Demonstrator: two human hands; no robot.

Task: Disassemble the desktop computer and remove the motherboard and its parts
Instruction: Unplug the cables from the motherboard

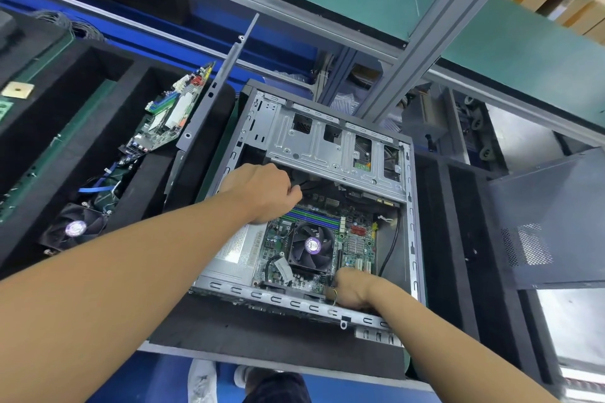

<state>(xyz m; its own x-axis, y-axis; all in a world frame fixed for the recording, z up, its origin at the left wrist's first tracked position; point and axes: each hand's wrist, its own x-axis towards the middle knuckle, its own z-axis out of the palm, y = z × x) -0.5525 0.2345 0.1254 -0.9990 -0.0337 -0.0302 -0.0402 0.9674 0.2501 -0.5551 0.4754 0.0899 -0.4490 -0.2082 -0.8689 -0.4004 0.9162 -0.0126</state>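
Note:
An open desktop case (411, 206) lies on its side on a black foam bench. Inside is a green motherboard (355, 249) with a black CPU fan (311, 247) at its middle. A silver drive cage (327, 144) spans the case's far end. My left hand (262, 190) reaches in at the board's far left edge, fingers closed on a black cable below the cage. At the board's near edge my right hand (352, 288) pinches a small bundle of yellow and black wires. A black cable (391, 249) runs along the right side of the board.
Left of the case, a removed motherboard (170, 118) leans in a foam slot above a loose fan (77, 227) and blue cables. A grey side panel (550, 222) lies to the right. A metal frame post (435, 23) rises behind the case.

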